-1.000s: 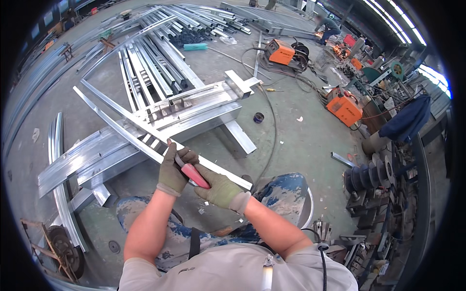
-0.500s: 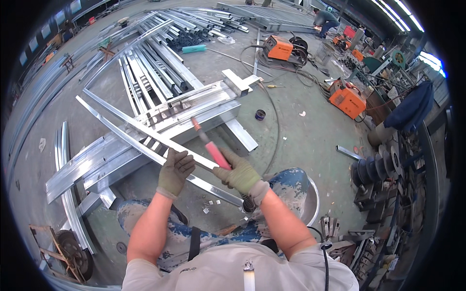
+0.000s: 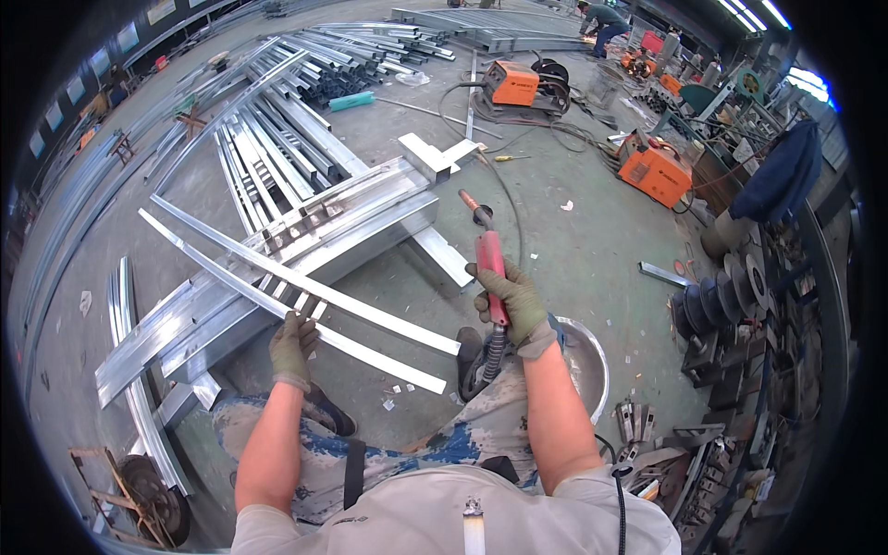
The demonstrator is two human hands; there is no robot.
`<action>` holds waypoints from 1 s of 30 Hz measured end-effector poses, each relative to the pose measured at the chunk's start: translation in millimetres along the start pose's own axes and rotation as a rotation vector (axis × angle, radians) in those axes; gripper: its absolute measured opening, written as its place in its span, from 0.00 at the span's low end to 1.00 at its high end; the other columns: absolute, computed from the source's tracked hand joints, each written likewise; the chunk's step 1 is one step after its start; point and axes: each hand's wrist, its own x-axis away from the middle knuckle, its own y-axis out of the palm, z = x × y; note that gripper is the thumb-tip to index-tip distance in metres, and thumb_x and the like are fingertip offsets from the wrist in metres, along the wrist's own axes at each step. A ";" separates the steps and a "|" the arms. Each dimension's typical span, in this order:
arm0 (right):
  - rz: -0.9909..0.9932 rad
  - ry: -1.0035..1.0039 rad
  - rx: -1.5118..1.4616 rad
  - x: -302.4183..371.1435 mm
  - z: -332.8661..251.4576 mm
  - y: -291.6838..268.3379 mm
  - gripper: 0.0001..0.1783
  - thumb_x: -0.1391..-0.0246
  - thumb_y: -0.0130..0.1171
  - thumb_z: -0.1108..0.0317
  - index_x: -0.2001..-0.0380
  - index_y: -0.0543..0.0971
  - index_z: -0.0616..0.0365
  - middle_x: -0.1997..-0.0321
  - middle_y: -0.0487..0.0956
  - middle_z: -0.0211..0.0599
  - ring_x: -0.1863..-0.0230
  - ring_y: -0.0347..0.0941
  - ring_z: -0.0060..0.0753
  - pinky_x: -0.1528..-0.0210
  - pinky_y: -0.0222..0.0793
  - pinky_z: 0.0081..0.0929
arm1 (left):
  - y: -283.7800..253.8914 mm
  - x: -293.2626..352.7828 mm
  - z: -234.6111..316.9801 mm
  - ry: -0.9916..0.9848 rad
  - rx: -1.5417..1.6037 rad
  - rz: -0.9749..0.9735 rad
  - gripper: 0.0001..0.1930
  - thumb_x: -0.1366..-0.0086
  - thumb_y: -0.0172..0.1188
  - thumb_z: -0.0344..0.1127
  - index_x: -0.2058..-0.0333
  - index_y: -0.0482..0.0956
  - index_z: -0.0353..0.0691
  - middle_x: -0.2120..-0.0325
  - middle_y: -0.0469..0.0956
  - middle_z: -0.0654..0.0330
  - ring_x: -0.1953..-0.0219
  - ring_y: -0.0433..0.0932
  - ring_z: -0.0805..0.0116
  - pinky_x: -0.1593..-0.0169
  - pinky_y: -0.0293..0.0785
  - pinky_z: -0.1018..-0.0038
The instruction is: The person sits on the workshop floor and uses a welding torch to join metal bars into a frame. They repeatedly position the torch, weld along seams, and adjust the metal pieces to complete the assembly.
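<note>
My gloved left hand (image 3: 292,353) has its fingers bent around the near one of two long metal rails (image 3: 384,360). The far rail (image 3: 393,321) runs beside it with a gap between, joined by short cross pieces near the hand. Both lie slantwise over a stack of wide metal channels (image 3: 208,310). In my gloved right hand (image 3: 524,310) is a red-handled welding torch (image 3: 490,259), upright, its copper-coloured nozzle pointing up and away from the rails. The torch's cable (image 3: 494,356) drops from the handle toward my leg.
Two orange welding machines (image 3: 513,83) (image 3: 655,171) stand ahead and to the right, with cables on the floor. Wire spools (image 3: 712,310) and metal scraps line the right side. Piled metal profiles (image 3: 287,139) lie ahead left. Another person (image 3: 606,28) bends over far off.
My right hand with the torch has moved right and tipped upright, away from the rails. My left hand has shifted left and down and closed on the near rail. The rails' near ends spread into view.
</note>
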 end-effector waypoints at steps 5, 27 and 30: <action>0.015 -0.025 -0.090 -8.9 -3.6 -20.5 0.24 0.38 0.69 0.64 0.41 0.77 0.61 0.57 0.84 0.37 0.75 0.77 0.24 0.79 0.72 0.24 | -18.7 -23.1 -16.1 0.181 -0.115 0.129 0.15 0.29 0.68 0.48 0.63 0.82 0.41 0.73 0.84 0.63 0.76 0.79 0.74 0.72 0.72 0.79; -0.045 0.236 0.130 -9.9 33.1 0.5 0.24 0.37 0.67 0.63 0.41 0.73 0.55 0.62 0.85 0.44 0.77 0.77 0.27 0.80 0.74 0.25 | 24.0 20.7 -60.9 -0.310 -0.187 -0.010 0.31 0.34 0.69 0.57 0.45 0.75 0.38 0.53 0.82 0.56 0.53 0.83 0.59 0.50 0.81 0.59; -0.017 0.244 0.123 -7.9 48.1 5.1 0.25 0.40 0.69 0.68 0.41 0.73 0.56 0.64 0.83 0.42 0.77 0.77 0.27 0.82 0.73 0.23 | 31.1 18.9 -66.6 -0.358 -0.032 -0.032 0.29 0.33 0.70 0.50 0.42 0.72 0.38 0.51 0.82 0.54 0.52 0.84 0.56 0.47 0.83 0.58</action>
